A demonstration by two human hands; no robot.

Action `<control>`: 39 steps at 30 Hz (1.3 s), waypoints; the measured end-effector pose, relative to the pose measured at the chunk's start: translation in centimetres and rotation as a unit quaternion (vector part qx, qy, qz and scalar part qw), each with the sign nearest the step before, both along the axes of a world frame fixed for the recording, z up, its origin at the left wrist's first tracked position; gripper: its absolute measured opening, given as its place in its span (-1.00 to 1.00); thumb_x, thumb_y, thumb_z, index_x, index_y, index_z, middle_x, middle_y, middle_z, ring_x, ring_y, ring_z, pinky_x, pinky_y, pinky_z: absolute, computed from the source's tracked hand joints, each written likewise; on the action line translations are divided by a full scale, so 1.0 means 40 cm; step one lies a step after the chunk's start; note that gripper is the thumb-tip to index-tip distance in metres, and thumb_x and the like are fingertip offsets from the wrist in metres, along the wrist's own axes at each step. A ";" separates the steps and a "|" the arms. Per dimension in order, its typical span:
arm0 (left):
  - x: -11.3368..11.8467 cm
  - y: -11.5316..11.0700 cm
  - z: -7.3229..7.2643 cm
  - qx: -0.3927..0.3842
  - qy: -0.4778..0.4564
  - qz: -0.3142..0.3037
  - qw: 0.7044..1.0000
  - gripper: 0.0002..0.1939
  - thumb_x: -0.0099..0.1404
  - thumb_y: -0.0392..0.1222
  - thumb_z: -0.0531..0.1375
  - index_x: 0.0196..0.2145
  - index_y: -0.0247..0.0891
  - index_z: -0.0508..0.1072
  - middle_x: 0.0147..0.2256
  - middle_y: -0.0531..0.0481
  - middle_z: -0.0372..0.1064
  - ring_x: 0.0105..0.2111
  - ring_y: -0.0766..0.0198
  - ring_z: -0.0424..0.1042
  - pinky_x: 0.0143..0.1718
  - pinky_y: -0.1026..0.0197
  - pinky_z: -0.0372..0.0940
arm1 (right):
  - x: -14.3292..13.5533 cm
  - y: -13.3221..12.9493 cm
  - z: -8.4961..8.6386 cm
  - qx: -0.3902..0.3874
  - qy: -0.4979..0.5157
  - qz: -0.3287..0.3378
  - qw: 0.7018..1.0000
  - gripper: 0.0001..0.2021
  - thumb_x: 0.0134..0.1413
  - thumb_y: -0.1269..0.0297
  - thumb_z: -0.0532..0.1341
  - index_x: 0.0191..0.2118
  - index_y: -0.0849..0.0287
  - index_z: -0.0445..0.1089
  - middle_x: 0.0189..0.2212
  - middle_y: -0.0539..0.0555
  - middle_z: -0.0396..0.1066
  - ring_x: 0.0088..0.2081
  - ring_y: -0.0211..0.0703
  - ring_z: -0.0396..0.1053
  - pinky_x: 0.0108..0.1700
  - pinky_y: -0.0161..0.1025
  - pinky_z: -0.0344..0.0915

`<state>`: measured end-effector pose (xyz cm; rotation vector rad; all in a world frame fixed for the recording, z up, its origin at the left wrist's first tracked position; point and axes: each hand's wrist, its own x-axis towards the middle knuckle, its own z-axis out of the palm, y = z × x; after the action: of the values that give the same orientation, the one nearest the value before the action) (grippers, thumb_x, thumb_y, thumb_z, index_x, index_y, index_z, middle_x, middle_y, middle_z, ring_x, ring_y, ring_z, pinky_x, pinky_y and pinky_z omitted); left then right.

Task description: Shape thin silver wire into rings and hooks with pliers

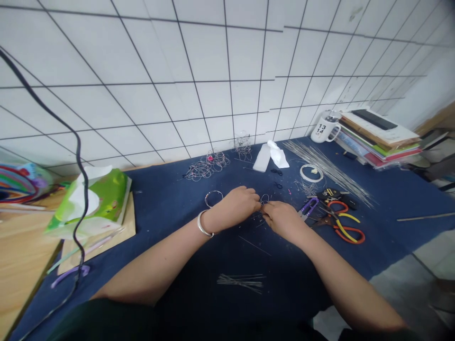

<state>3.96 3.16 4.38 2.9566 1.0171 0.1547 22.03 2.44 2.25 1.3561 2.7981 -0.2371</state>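
Both hands meet over the middle of the dark blue cloth. My left hand (238, 207), with a silver bangle (204, 224) at its wrist, is closed, fingertips pinched on a thin wire loop (265, 199). From the other side my right hand (284, 219) pinches the same wire; the exact grip is hidden by the fingers. Beside my left hand lies a thin wire ring (213, 199). Nearer my body is a small bundle of short straight wires (240, 280). Purple-handled snips (308, 208) and orange-and-yellow-handled pliers (344, 227) lie right of my right hand.
Tangled wire loops (206, 166) lie near the tiled wall. Long straight wires (330, 173), a white coil (311, 173) and a mug (324, 129) stand or lie at the back right, by stacked books (378, 137). A green tissue pack (92, 196) and a black cable (80, 156) are left.
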 end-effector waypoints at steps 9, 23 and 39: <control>0.018 0.006 -0.024 0.064 0.000 0.016 0.998 -0.81 0.26 -0.29 0.02 -0.48 -0.31 0.35 -0.46 -0.06 0.25 -0.35 0.25 0.18 -0.39 0.20 0.01 | 0.006 0.015 -0.012 0.007 -0.031 -0.038 0.999 -0.83 0.14 0.34 -0.04 -0.32 0.20 0.27 -0.35 0.12 0.33 -0.28 -0.16 0.30 -0.29 -0.30 0.11; 0.029 0.009 -0.047 0.094 0.009 0.032 0.995 -0.86 0.25 -0.33 0.01 -0.41 -0.32 0.34 -0.42 -0.08 0.24 -0.35 0.22 0.18 -0.37 0.17 0.04 | 0.013 0.029 -0.024 0.049 -0.004 -0.071 0.996 -0.83 0.14 0.37 -0.05 -0.36 0.18 0.25 -0.36 0.09 0.27 -0.27 -0.20 0.23 -0.32 -0.33 0.06; 0.040 0.000 -0.059 0.040 0.010 0.073 0.996 -0.87 0.23 -0.38 0.00 -0.40 -0.34 0.32 -0.39 -0.08 0.24 -0.38 0.24 0.22 -0.37 0.21 0.16 | 0.013 0.037 -0.038 0.040 0.027 -0.087 0.995 -0.84 0.10 0.36 0.00 -0.35 0.16 0.32 -0.38 0.06 0.30 -0.29 -0.21 0.29 -0.33 -0.34 0.07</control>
<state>5.54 3.17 2.02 2.9586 1.2590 0.1726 22.53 3.94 0.74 1.6395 2.7614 -0.1684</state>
